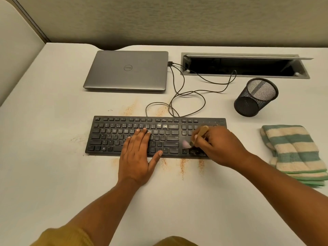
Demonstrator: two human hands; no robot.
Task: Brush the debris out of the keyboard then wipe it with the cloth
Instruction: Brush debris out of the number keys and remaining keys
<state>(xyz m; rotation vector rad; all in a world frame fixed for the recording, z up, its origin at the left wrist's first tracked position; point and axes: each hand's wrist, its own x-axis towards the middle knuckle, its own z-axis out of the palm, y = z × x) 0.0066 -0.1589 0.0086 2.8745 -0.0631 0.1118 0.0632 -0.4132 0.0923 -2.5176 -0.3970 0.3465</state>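
A black keyboard (110,135) lies flat in the middle of the white desk (53,174). My left hand (138,157) presses flat on its middle keys, fingers straight. My right hand (218,146) grips a small brush (201,134) with a wooden handle, its dark bristles down on the arrow keys at the keyboard's right end. Orange-brown debris (182,165) lies in streaks on the desk in front of the keyboard and behind it. A folded cloth (292,151) with green and cream stripes sits on the desk to the right.
A shut grey laptop (127,71) lies behind the keyboard, a thin cable (193,89) looping from it across the desk. A black mesh pen cup (255,96) lies tipped at the back right. An open cable tray (245,65) is set into the desk.
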